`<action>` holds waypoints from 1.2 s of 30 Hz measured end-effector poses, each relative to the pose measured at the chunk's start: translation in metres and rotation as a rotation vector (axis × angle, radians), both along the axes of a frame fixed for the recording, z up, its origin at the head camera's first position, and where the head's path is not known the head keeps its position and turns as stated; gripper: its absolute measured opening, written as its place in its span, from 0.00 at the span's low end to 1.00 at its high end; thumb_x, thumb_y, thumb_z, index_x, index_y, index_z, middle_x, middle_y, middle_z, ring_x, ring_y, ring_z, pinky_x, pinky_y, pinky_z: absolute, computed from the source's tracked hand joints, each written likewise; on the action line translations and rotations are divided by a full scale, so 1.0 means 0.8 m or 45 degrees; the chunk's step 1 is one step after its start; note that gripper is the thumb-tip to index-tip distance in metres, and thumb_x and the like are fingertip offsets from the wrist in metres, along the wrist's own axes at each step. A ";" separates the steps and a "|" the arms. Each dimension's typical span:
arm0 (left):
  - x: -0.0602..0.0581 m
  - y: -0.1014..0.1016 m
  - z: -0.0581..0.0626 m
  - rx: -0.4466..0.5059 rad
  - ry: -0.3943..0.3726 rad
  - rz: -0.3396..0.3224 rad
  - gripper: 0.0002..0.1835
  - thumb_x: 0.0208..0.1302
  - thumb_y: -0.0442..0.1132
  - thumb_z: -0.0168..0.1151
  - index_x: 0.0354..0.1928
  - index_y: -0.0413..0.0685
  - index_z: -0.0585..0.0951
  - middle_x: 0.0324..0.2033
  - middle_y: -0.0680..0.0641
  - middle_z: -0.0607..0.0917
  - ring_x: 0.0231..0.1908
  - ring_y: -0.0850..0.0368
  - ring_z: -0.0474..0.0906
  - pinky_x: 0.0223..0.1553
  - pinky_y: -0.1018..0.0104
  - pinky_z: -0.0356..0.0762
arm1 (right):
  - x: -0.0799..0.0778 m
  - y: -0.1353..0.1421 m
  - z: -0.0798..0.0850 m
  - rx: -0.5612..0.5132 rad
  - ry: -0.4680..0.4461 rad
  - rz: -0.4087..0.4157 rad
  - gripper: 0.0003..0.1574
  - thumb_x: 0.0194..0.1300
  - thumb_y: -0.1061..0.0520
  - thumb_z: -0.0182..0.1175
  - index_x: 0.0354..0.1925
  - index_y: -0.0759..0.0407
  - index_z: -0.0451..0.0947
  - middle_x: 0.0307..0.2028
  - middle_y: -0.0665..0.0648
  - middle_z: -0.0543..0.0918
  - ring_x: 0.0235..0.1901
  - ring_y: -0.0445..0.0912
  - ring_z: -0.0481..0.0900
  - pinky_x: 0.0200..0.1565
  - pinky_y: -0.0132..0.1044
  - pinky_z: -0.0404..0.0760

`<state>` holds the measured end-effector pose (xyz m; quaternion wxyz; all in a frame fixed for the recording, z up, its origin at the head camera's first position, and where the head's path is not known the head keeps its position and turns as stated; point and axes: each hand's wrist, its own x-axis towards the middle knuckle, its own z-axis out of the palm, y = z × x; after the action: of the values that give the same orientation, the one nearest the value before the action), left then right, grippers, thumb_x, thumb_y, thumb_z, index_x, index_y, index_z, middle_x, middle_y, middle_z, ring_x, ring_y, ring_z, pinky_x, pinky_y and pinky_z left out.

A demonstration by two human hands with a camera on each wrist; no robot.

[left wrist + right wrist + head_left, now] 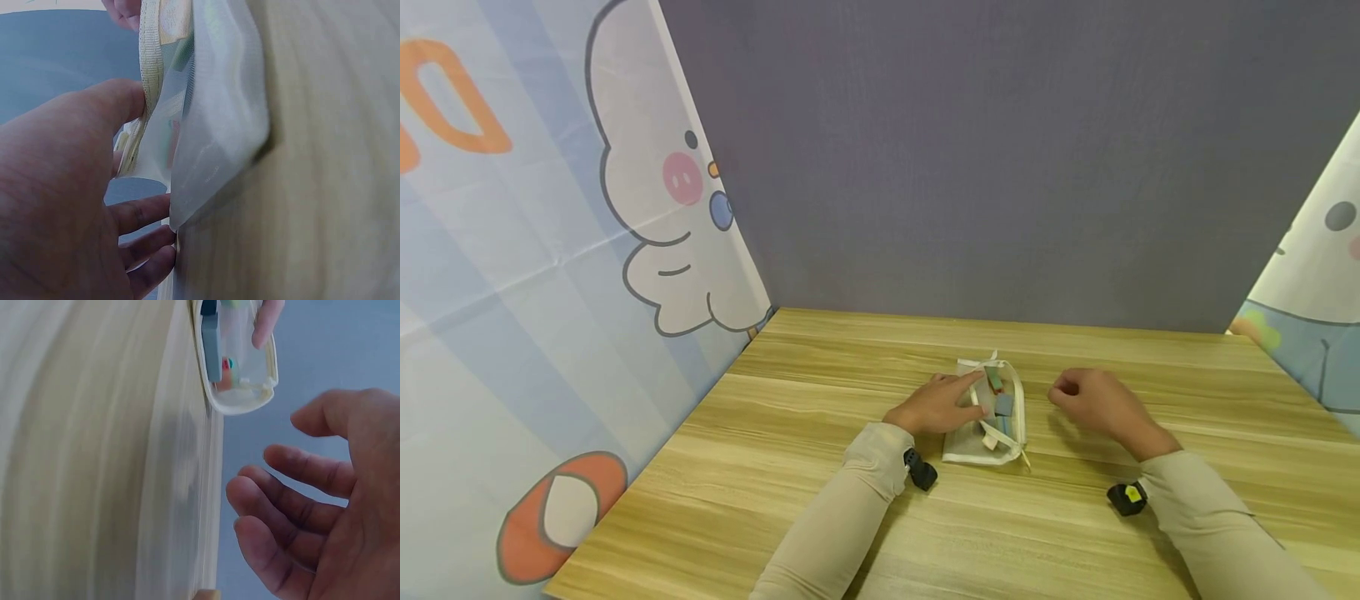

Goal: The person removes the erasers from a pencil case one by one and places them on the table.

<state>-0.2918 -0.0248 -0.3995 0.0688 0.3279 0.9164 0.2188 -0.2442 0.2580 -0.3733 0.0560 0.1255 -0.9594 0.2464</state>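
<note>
A white, see-through mesh zip pouch [958, 448] lies on the wooden table with its mouth gaping to the right. My left hand [936, 406] reaches over its left side, thumb and index finger spread against the zip edge [150, 59]. Inside the pouch are a grey-blue block [1003, 405], a green piece [994, 379] and a small beige piece [990, 442]. A red-and-teal bit [228, 364] shows beyond the block in the right wrist view. My right hand [1093, 402] hovers empty to the right of the mouth, fingers loosely bent and the thumb apart in its wrist view.
The wood-grain table [820, 367] runs back to a dark grey panel [1000, 167]. A cartoon-printed curtain [550, 275] hangs at the left, another printed sheet [1315, 267] at the right. A zip pull [1026, 460] dangles at the pouch's near right corner.
</note>
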 end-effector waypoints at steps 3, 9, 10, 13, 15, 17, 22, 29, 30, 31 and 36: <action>0.000 0.000 0.000 -0.008 0.003 0.001 0.38 0.74 0.64 0.50 0.80 0.66 0.53 0.73 0.55 0.65 0.73 0.50 0.58 0.68 0.49 0.63 | -0.001 -0.005 -0.002 0.000 0.036 0.054 0.11 0.71 0.51 0.59 0.38 0.56 0.85 0.33 0.50 0.84 0.27 0.42 0.76 0.33 0.42 0.76; 0.000 0.001 0.000 -0.009 0.000 0.007 0.38 0.73 0.64 0.49 0.80 0.66 0.54 0.73 0.55 0.65 0.72 0.50 0.58 0.67 0.49 0.64 | 0.000 -0.013 -0.005 -0.092 -0.034 0.151 0.11 0.73 0.54 0.59 0.42 0.60 0.84 0.33 0.51 0.84 0.27 0.42 0.78 0.31 0.41 0.77; 0.000 0.001 0.001 -0.007 -0.001 0.009 0.38 0.73 0.64 0.49 0.80 0.66 0.54 0.73 0.55 0.65 0.72 0.50 0.58 0.67 0.49 0.64 | 0.000 -0.014 -0.005 -0.114 -0.055 0.164 0.11 0.74 0.54 0.58 0.42 0.60 0.83 0.33 0.52 0.83 0.27 0.42 0.79 0.31 0.41 0.77; 0.000 0.001 0.002 -0.011 -0.001 0.011 0.38 0.73 0.64 0.49 0.80 0.66 0.54 0.73 0.55 0.65 0.72 0.50 0.59 0.67 0.50 0.64 | 0.000 -0.019 -0.007 -0.144 -0.077 0.190 0.12 0.74 0.54 0.58 0.43 0.61 0.83 0.35 0.52 0.84 0.29 0.42 0.80 0.32 0.40 0.78; 0.000 0.001 0.002 -0.014 0.000 0.014 0.38 0.74 0.64 0.49 0.80 0.66 0.54 0.73 0.55 0.65 0.72 0.51 0.59 0.67 0.50 0.65 | 0.001 -0.023 -0.008 -0.157 -0.077 0.216 0.12 0.74 0.54 0.59 0.44 0.61 0.84 0.36 0.52 0.84 0.31 0.42 0.80 0.33 0.41 0.79; 0.001 0.001 0.003 -0.017 0.004 0.014 0.38 0.74 0.64 0.49 0.80 0.66 0.54 0.73 0.54 0.65 0.72 0.51 0.59 0.67 0.50 0.64 | 0.001 -0.026 -0.009 -0.155 -0.076 0.245 0.12 0.74 0.54 0.59 0.46 0.61 0.84 0.37 0.51 0.84 0.33 0.42 0.80 0.35 0.42 0.79; 0.000 0.000 0.002 -0.013 0.000 0.010 0.37 0.73 0.64 0.49 0.80 0.66 0.55 0.73 0.55 0.65 0.72 0.51 0.59 0.67 0.50 0.63 | 0.001 -0.033 -0.011 -0.130 -0.081 0.294 0.12 0.74 0.53 0.58 0.46 0.58 0.84 0.38 0.49 0.84 0.37 0.43 0.80 0.38 0.42 0.80; -0.002 -0.001 0.000 -0.015 0.001 0.011 0.37 0.73 0.64 0.49 0.80 0.67 0.55 0.73 0.54 0.66 0.72 0.51 0.59 0.68 0.51 0.63 | 0.002 -0.040 -0.011 -0.135 -0.066 0.347 0.10 0.74 0.54 0.59 0.44 0.57 0.84 0.37 0.47 0.84 0.38 0.42 0.80 0.38 0.41 0.80; -0.002 -0.001 0.000 -0.014 0.002 0.009 0.37 0.74 0.64 0.49 0.80 0.67 0.55 0.73 0.54 0.66 0.72 0.51 0.59 0.68 0.51 0.63 | 0.002 -0.041 -0.011 -0.142 -0.067 0.358 0.09 0.74 0.55 0.59 0.44 0.57 0.84 0.37 0.47 0.84 0.38 0.42 0.80 0.39 0.41 0.80; -0.002 -0.001 0.000 -0.012 0.003 0.008 0.37 0.74 0.64 0.49 0.80 0.66 0.55 0.73 0.55 0.66 0.72 0.51 0.59 0.68 0.51 0.62 | 0.002 -0.042 -0.011 -0.145 -0.064 0.377 0.08 0.73 0.55 0.60 0.44 0.57 0.84 0.37 0.47 0.84 0.38 0.42 0.80 0.39 0.41 0.80; -0.001 0.000 0.001 -0.009 -0.003 0.001 0.37 0.74 0.64 0.49 0.80 0.66 0.55 0.73 0.54 0.65 0.73 0.51 0.57 0.69 0.50 0.61 | 0.002 -0.044 -0.013 -0.155 -0.083 0.413 0.07 0.73 0.56 0.60 0.43 0.55 0.84 0.37 0.47 0.83 0.37 0.42 0.80 0.38 0.41 0.80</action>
<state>-0.2928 -0.0251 -0.3986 0.0708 0.3271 0.9173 0.2159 -0.2425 0.2226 -0.3833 -0.0080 0.2671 -0.9111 0.3137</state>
